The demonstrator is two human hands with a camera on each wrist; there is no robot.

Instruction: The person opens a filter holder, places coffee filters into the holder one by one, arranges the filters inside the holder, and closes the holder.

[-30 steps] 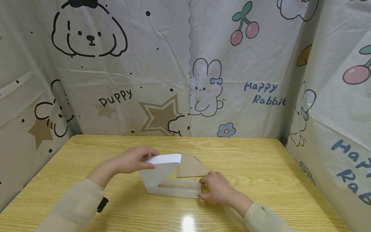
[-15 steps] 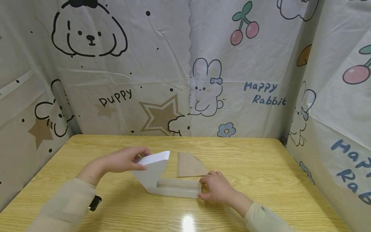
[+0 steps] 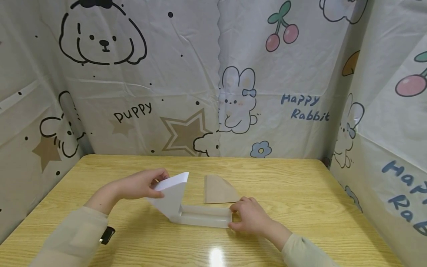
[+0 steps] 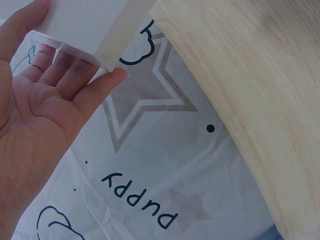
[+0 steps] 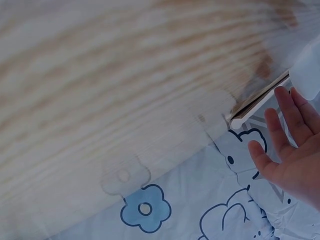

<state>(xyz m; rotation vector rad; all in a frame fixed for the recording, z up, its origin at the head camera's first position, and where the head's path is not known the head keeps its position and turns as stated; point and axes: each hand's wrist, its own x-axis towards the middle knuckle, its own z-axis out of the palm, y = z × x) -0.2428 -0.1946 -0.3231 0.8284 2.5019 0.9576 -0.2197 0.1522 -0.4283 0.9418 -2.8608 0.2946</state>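
A long, shallow white box (image 3: 207,221) of translucent, plastic-looking material lies on the table with its hollow facing up. From its left end a white lid-like piece (image 3: 169,199) rises, leaning left. My left hand (image 3: 135,184) pinches that piece near the top, thumb in front and fingers behind. In the left wrist view its white surface (image 4: 85,25) looks finely ribbed. At the box's right end my right hand (image 3: 250,216) holds the short side between thumb and fingers. A flat tan quarter-round thing (image 3: 218,190) lies just behind the box; the right wrist view shows its layered edge (image 5: 260,100).
The wooden table (image 3: 283,178) has a rounded back edge. White cloth (image 3: 186,66) printed with cartoons hangs behind and at both sides. A dark band (image 3: 107,235) is on the left wrist.
My left hand has moved left, swinging the lid-like piece away from the box, so more of the hollow and of the tan thing shows. The right hand has stayed put.
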